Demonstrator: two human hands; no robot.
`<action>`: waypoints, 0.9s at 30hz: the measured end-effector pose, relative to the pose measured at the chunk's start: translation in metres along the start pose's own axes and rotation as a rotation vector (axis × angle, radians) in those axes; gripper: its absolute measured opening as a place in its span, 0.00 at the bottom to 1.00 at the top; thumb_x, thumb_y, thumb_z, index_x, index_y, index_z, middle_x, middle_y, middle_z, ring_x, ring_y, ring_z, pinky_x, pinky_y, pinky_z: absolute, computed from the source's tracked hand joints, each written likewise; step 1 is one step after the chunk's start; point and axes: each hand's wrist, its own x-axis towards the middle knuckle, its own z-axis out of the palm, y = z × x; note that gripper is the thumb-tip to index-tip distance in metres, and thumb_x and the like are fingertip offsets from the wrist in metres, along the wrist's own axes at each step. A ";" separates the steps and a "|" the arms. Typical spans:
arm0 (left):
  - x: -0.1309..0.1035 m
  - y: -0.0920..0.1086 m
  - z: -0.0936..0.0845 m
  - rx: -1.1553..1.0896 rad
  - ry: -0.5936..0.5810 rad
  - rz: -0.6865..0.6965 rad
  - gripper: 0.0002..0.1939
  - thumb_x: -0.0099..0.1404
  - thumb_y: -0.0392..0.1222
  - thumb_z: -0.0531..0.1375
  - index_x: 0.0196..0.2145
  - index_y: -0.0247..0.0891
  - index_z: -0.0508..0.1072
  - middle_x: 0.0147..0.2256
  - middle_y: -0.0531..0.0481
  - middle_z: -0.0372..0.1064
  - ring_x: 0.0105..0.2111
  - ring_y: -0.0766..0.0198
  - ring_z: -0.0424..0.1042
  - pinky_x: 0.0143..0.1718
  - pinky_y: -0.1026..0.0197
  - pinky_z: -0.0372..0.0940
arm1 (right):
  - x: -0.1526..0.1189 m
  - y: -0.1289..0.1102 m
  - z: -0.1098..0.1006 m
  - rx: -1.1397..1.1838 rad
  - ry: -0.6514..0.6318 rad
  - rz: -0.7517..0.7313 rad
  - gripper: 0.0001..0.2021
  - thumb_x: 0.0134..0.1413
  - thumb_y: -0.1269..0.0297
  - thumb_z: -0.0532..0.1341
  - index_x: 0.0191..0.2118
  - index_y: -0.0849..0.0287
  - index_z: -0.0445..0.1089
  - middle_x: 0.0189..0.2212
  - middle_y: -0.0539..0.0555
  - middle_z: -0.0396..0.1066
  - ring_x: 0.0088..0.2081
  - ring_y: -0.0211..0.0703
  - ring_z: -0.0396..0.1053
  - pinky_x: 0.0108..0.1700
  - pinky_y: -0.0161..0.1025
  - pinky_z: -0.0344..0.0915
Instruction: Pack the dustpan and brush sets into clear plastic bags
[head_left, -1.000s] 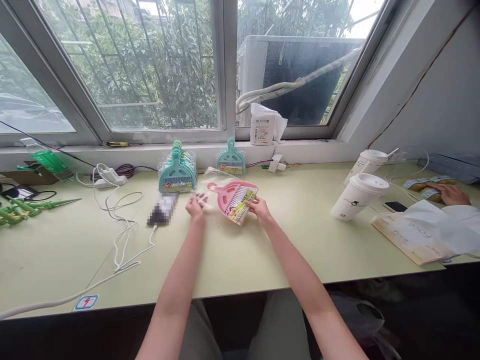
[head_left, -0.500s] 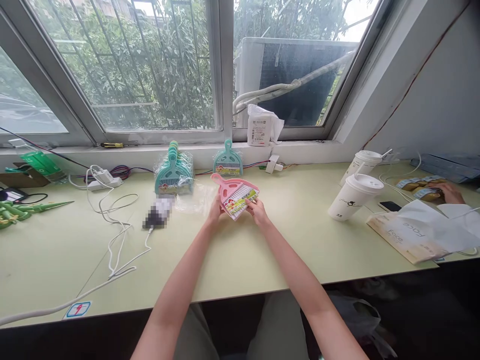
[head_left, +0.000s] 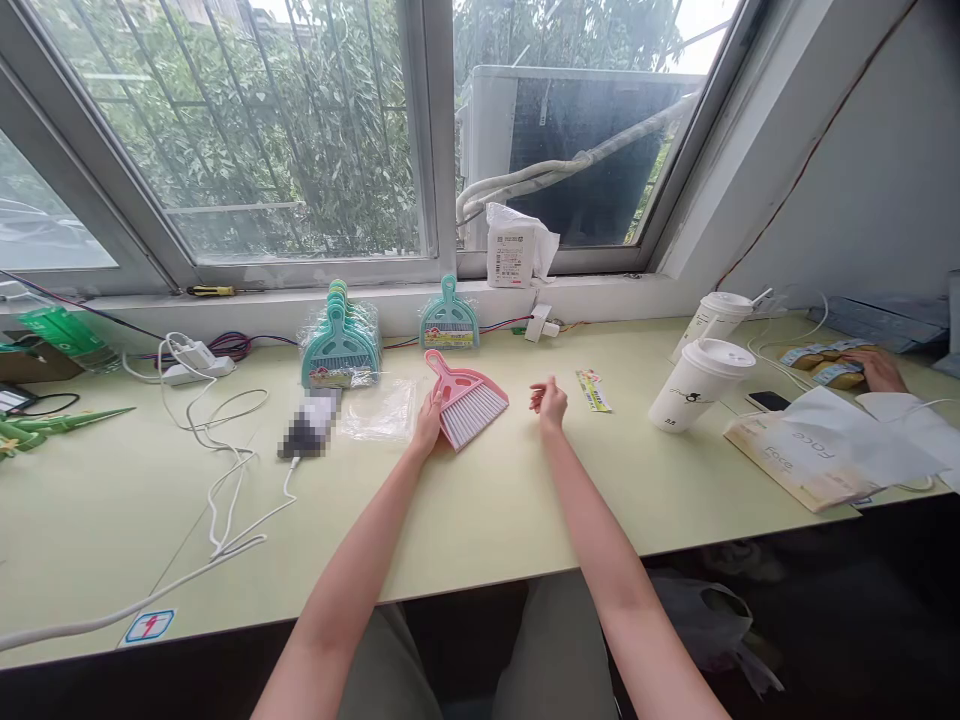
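Observation:
A pink mini dustpan with a white-bristled brush (head_left: 469, 400) nested in it is in my left hand (head_left: 428, 422), which grips its left edge. The bristles face up and the handle points away. My right hand (head_left: 550, 402) is apart from the set, its fingers loosely bent and a little spread, with nothing in them. To the right of that hand is a printed label card (head_left: 594, 391). A clear plastic wrapper (head_left: 379, 410) lies left of my left hand.
Wrapped green dustpan sets (head_left: 341, 345) stand at the back left; another green set (head_left: 449, 318) leans by the sill. White paper cups (head_left: 697, 388) stand on the right. A phone (head_left: 309, 423), white cables (head_left: 225, 480) and a tissue pack (head_left: 802, 450) lie about. Another person's hand (head_left: 876, 370) is far right.
The label card has come off the pink set and is now on the right. My right hand has let go of it and moved right. My left hand still holds the set.

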 end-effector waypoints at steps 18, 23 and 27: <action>-0.012 0.017 0.021 -0.027 -0.226 0.113 0.20 0.65 0.52 0.54 0.47 0.39 0.73 0.45 0.45 0.73 0.46 0.57 0.71 0.50 0.57 0.62 | -0.065 -0.013 0.042 -0.911 -0.180 -0.829 0.13 0.64 0.59 0.47 0.36 0.58 0.65 0.36 0.59 0.64 0.40 0.50 0.61 0.41 0.44 0.61; -0.008 0.028 0.020 0.177 -0.277 0.195 0.21 0.67 0.52 0.50 0.49 0.38 0.70 0.46 0.46 0.72 0.46 0.58 0.70 0.49 0.58 0.62 | -0.064 -0.025 0.037 -0.953 -0.122 -0.906 0.11 0.63 0.60 0.48 0.35 0.58 0.63 0.35 0.57 0.64 0.40 0.48 0.60 0.40 0.41 0.58; -0.012 0.039 0.022 0.293 -0.328 0.276 0.20 0.69 0.48 0.46 0.53 0.39 0.66 0.50 0.46 0.69 0.47 0.60 0.69 0.49 0.58 0.63 | -0.061 -0.034 0.033 -0.886 -0.098 -0.886 0.10 0.63 0.61 0.49 0.33 0.57 0.63 0.34 0.55 0.64 0.39 0.46 0.60 0.38 0.40 0.57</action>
